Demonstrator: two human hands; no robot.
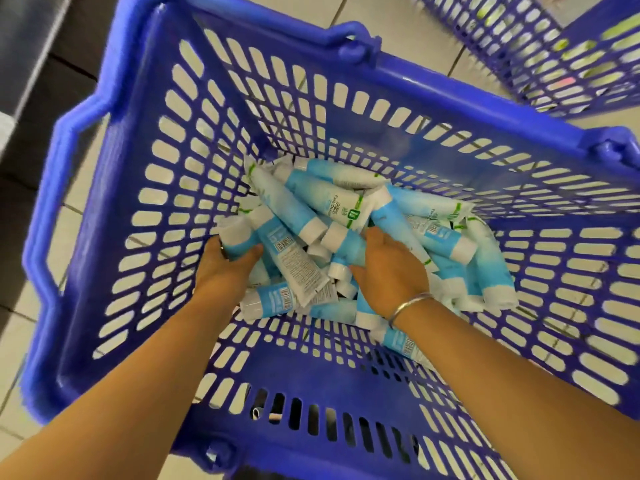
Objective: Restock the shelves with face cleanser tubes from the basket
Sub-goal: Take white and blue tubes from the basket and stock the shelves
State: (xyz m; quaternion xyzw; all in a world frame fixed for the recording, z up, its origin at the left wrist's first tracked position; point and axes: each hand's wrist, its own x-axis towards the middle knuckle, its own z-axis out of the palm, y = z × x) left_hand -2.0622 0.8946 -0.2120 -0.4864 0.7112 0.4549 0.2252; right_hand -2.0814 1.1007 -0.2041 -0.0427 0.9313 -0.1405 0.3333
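Two bare forearms are seen reaching down into a blue basket (104, 237) set on a tiled floor (485, 64). At the basket's bottom, face cleanser tubes (346, 209) are heaped, their long axes pointing every way. The left hand (225, 261) is curled around one tube (239, 237) at the heap's left edge, cap end pointing away. The right hand (388, 268), with a bangle (408, 306) at the wrist, is laid on the heap's middle; whether its grip is closed cannot be told. A second basket (554, 46) is seen beyond.
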